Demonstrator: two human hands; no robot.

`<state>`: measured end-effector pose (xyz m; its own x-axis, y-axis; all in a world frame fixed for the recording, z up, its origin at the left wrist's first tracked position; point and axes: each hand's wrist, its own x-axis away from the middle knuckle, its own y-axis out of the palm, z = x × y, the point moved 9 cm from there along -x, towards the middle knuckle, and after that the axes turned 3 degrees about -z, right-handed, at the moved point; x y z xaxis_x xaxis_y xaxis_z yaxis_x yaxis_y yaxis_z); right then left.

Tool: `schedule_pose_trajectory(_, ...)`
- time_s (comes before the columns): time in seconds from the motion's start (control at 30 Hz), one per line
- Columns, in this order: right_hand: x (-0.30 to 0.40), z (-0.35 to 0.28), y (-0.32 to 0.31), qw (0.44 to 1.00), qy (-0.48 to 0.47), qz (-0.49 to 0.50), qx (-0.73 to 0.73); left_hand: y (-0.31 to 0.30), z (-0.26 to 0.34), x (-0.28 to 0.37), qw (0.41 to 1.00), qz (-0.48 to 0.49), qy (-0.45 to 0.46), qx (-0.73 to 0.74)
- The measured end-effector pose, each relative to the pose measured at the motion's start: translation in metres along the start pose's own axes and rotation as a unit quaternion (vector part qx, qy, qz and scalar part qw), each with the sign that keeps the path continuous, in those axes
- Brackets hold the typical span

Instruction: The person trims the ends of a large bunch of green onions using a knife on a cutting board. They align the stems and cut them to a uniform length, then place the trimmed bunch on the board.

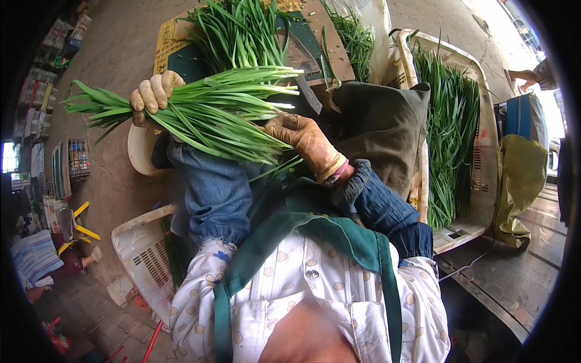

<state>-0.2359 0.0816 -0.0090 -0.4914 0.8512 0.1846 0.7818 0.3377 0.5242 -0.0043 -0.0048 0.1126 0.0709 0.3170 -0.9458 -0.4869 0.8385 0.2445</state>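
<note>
My left hand [155, 93], in a stained pale glove, is closed around the leafy part of a bunch of garlic chives [218, 106]. The pale stem ends point right. My right hand [308, 138], in a worn brownish glove, has its fingertips pinched on stalks at the bunch's stem end. Behind the bunch, a pile of garlic chives [240, 34] lies on a board [338, 45] with a dark green surface. A knife or sickle-like blade [309, 94] juts over the board's near edge. Loose stalks hang below the bunch, near my green apron [299, 222].
On the right, a white plastic crate [483, 181] holds long garlic chives beside a dark cloth [386, 131]. Another white crate [136, 245] stands at lower left, a round pale container [138, 152] above it. More greens lie by a plastic bag [381, 41]. People are at both sides.
</note>
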Motion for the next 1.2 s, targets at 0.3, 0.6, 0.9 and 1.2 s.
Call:
schedule_pose_trajectory(0.3,0.024,-0.015,-0.005,0.993,-0.064,-0.094,-0.012,-0.02,0.03,0.01,0.999,0.028,0.034,-0.033)
schedule_pose_trajectory(0.6,0.046,-0.056,-0.07,0.736,-0.089,0.104,0.663,-0.026,0.047,0.013,0.997,0.016,0.071,-0.014)
schedule_pose_trajectory(0.9,-0.001,-0.078,-0.004,0.783,-0.265,0.124,0.549,-0.011,0.001,0.005,0.998,0.064,-0.019,-0.014)
schedule_pose_trajectory(1.2,-0.001,-0.052,-0.033,0.958,-0.191,0.151,0.152,-0.013,-0.018,0.01,0.993,0.107,-0.029,0.045)
